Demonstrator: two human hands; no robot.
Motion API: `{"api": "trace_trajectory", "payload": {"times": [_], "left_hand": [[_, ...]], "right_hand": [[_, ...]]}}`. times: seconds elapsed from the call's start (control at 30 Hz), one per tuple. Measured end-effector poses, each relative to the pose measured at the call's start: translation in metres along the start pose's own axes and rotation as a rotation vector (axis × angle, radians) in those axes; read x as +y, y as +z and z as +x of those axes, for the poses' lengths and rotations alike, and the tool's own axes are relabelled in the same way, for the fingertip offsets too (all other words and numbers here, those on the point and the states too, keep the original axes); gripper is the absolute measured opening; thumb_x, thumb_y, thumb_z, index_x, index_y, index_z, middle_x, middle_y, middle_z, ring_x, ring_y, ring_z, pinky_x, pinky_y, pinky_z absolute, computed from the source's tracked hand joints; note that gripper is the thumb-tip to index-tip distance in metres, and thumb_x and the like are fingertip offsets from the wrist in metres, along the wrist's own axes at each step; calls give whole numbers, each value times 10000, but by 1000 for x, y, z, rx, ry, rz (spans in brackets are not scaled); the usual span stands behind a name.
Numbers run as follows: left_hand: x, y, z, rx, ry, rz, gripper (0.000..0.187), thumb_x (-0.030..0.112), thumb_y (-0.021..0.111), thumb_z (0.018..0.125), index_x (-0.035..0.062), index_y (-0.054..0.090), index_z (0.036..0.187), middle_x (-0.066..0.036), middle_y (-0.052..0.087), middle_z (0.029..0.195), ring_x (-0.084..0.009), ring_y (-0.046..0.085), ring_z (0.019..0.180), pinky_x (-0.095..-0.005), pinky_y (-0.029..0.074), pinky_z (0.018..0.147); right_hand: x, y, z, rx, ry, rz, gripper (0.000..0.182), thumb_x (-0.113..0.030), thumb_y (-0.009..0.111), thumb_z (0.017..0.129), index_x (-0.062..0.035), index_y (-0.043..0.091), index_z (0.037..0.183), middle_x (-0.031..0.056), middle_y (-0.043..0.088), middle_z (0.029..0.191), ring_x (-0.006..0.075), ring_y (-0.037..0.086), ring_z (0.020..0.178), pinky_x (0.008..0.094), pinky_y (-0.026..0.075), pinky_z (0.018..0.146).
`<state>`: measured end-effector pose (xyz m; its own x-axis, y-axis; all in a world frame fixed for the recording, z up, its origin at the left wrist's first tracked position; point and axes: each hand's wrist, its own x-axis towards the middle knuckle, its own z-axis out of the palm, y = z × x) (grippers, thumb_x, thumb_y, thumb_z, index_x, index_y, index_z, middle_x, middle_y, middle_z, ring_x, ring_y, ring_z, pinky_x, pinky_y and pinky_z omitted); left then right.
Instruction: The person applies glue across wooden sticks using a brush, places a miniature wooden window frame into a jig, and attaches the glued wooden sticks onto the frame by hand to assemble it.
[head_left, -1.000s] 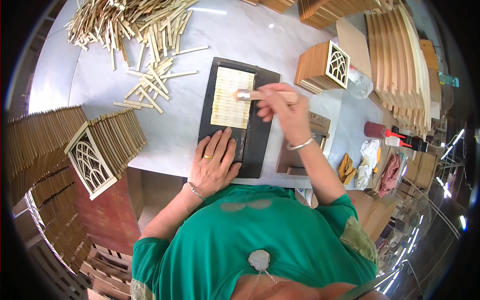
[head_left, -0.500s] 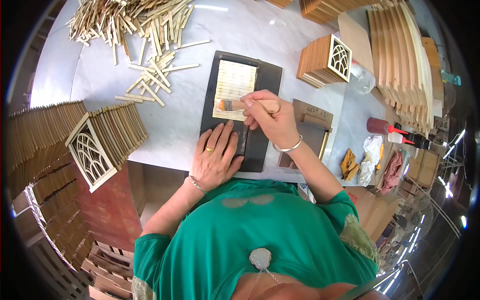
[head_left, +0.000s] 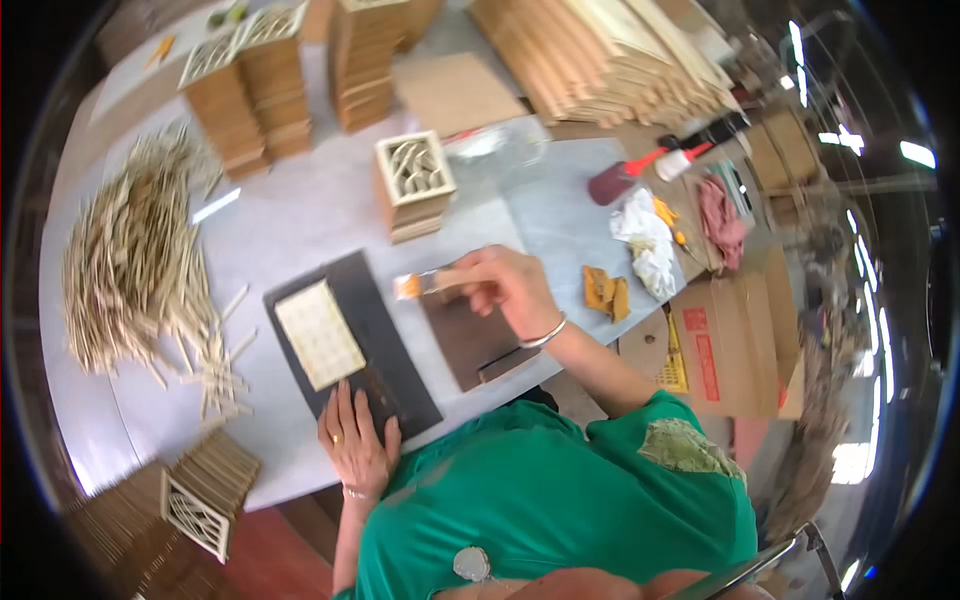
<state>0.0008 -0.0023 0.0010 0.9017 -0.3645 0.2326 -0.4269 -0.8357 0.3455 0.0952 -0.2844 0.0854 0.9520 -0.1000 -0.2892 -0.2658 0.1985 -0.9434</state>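
Observation:
In my right hand is a flat paintbrush, its wooden handle gripped between fingers and thumb. Its orange-white bristles point left, past the right edge of a black board. On that board lies a pale rectangular panel of light strips. My left hand rests flat, fingers stretched out, on the lower end of the board, with fingertips by the panel's bottom edge. A brown, blurred flat board lies beneath and left of my right hand.
Loose wooden sticks are heaped at the left. Stacked latticed wooden pieces stand behind the boards, with more stacks farther back. A dark red bottle, white crumpled cloth and orange cloth lie at the right.
My right hand has lifted the brush off the panel and moved it right, clear of the black board. My left hand stays on the board. The view has turned toward the right.

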Motion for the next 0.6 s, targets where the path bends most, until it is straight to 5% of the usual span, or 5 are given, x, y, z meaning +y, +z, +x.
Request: {"api": "trace_trajectory", "payload": {"times": [0.17, 0.3, 0.47, 0.5, 0.6], "left_hand": [[-2, 1, -2, -43, -16, 29, 560, 319, 601, 843, -30, 509, 1272, -209, 442, 1419, -384, 407, 1291, -530, 286, 1058], [0, 1, -2, -45, 1, 57, 557, 312, 590, 848, -48, 504, 1265, -237, 453, 1392, -403, 415, 1276, -538, 291, 1052], [-14, 16, -10, 61, 83, 76, 529, 314, 578, 862, -40, 508, 1249, -230, 483, 1355, -408, 459, 1235, -537, 325, 1028], [-42, 37, -26, -122, 40, 70, 720, 472, 449, 896, 173, 253, 1520, -136, 145, 1597, -367, 158, 1450, -487, 213, 1166], [-16, 11, 8, -163, -50, 166, 671, 414, 521, 883, 117, 338, 1456, -153, 268, 1527, -371, 264, 1385, -500, 253, 1125]], "right_hand": [[5, -132, 19, 466, -347, 245, 267, -206, 576, 948, 24, 620, 1077, 40, 613, 785, 98, 574, 664, 210, 431, 559], [6, -174, 68, 698, -413, 438, 191, -73, 626, 905, 19, 641, 1072, 59, 641, 785, 102, 585, 646, 222, 449, 574], [42, -196, 151, 730, -391, -63, 153, -103, 677, 880, -8, 697, 998, -3, 609, 690, 84, 539, 586, 225, 404, 507], [44, -198, 162, 768, -367, -168, 192, -183, 697, 874, -40, 713, 1001, -9, 608, 668, 80, 532, 587, 249, 424, 515], [52, -203, 181, 911, -389, -661, 250, -299, 695, 857, -83, 723, 981, 77, 664, 684, 187, 614, 599, 328, 485, 570]]}}
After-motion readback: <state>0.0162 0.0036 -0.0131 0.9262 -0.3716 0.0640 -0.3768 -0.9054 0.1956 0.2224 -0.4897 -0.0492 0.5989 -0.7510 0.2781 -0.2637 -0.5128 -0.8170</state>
